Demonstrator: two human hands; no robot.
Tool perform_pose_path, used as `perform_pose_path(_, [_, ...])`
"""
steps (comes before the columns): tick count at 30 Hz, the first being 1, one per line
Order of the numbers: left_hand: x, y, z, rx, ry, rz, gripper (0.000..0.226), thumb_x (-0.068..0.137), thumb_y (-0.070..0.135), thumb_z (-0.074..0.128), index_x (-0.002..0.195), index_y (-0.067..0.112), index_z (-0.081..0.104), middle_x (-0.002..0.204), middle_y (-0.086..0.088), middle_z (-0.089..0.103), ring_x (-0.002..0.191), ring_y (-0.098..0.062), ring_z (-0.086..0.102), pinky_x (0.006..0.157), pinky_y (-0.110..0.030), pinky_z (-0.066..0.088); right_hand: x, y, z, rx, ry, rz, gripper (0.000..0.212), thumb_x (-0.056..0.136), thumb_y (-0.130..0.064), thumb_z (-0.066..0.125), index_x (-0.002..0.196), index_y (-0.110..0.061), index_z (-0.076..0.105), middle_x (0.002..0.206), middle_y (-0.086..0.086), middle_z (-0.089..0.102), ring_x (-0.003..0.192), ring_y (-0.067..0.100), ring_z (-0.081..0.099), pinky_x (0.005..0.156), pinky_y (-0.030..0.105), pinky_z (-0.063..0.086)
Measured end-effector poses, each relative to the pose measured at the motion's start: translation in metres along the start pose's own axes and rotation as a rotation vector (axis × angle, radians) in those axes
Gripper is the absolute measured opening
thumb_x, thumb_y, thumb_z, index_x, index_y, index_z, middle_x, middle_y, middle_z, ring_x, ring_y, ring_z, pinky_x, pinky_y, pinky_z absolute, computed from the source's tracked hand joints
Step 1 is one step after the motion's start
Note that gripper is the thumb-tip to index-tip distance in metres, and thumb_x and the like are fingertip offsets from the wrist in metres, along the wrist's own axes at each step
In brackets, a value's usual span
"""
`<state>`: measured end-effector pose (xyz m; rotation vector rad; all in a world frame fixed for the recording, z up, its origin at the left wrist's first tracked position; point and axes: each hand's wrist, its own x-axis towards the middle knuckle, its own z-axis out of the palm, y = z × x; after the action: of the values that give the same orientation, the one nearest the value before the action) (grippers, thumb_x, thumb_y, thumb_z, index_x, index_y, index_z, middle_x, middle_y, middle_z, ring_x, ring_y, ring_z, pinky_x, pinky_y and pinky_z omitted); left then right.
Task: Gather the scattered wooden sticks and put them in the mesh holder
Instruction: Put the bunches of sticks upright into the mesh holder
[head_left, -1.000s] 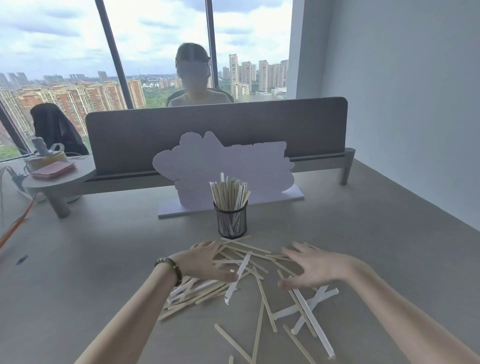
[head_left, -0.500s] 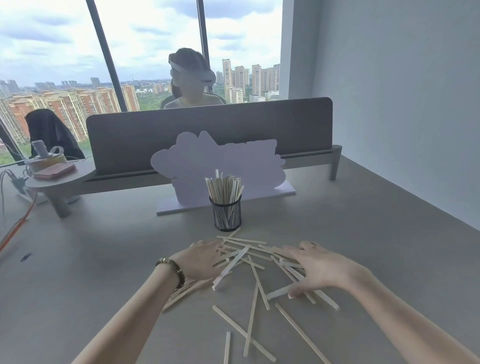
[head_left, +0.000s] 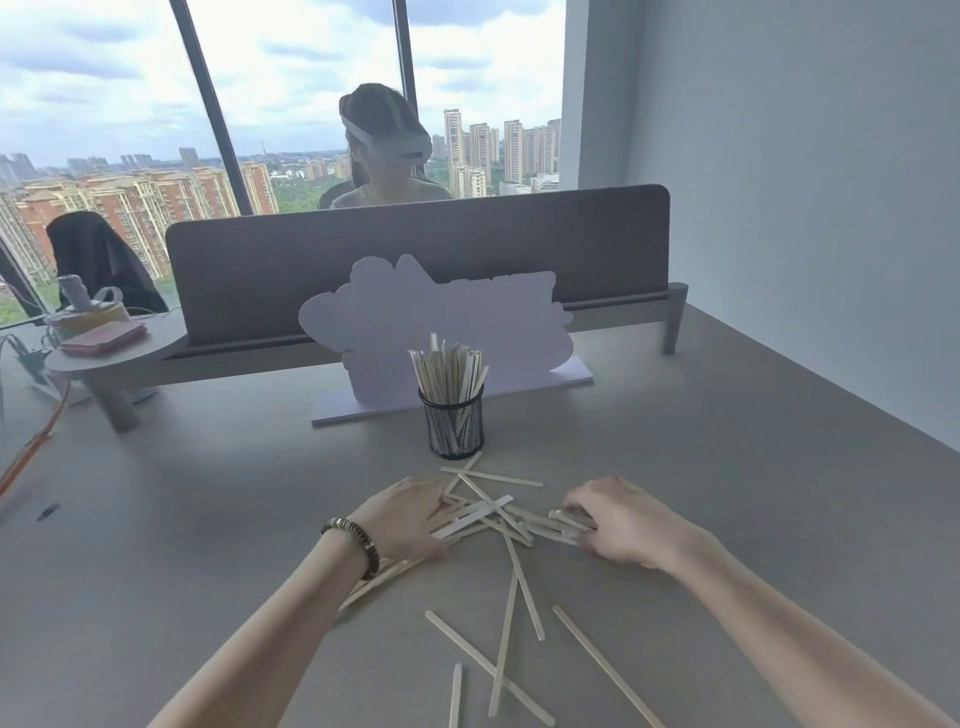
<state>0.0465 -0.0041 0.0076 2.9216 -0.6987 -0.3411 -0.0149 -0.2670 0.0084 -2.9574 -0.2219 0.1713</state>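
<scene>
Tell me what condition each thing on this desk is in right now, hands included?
mesh holder: upright, already packed with sticks standing on end.
scattered wooden sticks: lying flat, criss-crossed in a loose pile between the hands; several strays lie nearer the camera.
left hand: palm down on the pile's left edge.
right hand: fingers curled onto the stick ends at the right.
white cutout sign: standing upright behind the holder.

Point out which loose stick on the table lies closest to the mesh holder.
The stick whose far tip ends right at the foot of the mesh holder, angled back toward the left hand. The other loose sticks lie nearer the person.
</scene>
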Motion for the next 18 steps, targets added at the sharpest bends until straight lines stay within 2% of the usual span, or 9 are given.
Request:
perform_pose_path(5, [-0.001,0.005,-0.003,0.055,-0.006,-0.026,0.038,0.074,0.029,0.07,0.098,0.007,0.051,0.091,-0.003,0.05,0.083,-0.024,0.047,0.07,-0.033,0.041,0.008,-0.004,0.006,-0.013,0.041,0.028,0.019,0.086,-0.01,0.055,0.102,-0.014,0.063,0.112,0.008,0.065,0.11,0.03,0.059,0.078,0.032,0.043])
perform_pose_path(7, [-0.001,0.008,-0.003,0.072,0.004,-0.041,0.035,0.074,0.028,0.069,0.092,0.01,0.045,0.09,-0.006,0.052,0.082,-0.026,0.05,0.064,-0.03,0.038,0.01,-0.006,0.008,-0.01,0.06,0.034,0.022,0.088,-0.009,0.053,0.106,-0.014,0.064,0.118,0.008,0.062,0.115,0.028,0.056,0.088,0.031,0.043])
perform_pose_path(9, [-0.001,0.01,-0.002,0.078,0.007,-0.048,0.038,0.074,0.03,0.069,0.097,0.009,0.048,0.101,-0.011,0.059,0.092,-0.03,0.058,0.067,-0.031,0.041,0.011,-0.007,0.009,-0.019,0.072,0.04,0.023,0.088,-0.01,0.053,0.109,-0.013,0.064,0.119,0.009,0.062,0.118,0.028,0.055,0.092,0.032,0.043])
perform_pose_path(11, [0.001,0.009,-0.001,0.069,0.01,-0.063,0.046,0.073,0.033,0.07,0.106,0.008,0.051,0.108,-0.01,0.06,0.102,-0.029,0.06,0.073,-0.032,0.046,0.013,-0.007,0.009,-0.025,0.075,0.047,0.023,0.087,-0.008,0.053,0.106,-0.011,0.064,0.115,0.011,0.065,0.114,0.031,0.058,0.09,0.035,0.047])
perform_pose_path(14, [-0.001,0.01,0.001,0.074,0.012,-0.089,0.042,0.071,0.035,0.069,0.094,0.011,0.042,0.097,-0.006,0.054,0.098,-0.03,0.061,0.066,-0.029,0.041,0.014,-0.009,0.009,-0.038,0.06,0.038,0.02,0.086,-0.009,0.053,0.104,-0.009,0.063,0.111,0.013,0.066,0.11,0.033,0.059,0.085,0.038,0.048])
perform_pose_path(18, [0.001,0.013,0.003,0.088,0.002,-0.106,0.046,0.073,0.038,0.066,0.101,0.012,0.04,0.11,-0.011,0.056,0.101,-0.03,0.06,0.068,-0.029,0.039,0.017,-0.009,0.009,-0.027,0.045,0.038,0.022,0.083,-0.011,0.056,0.103,-0.007,0.063,0.108,0.013,0.067,0.105,0.033,0.061,0.082,0.037,0.049])
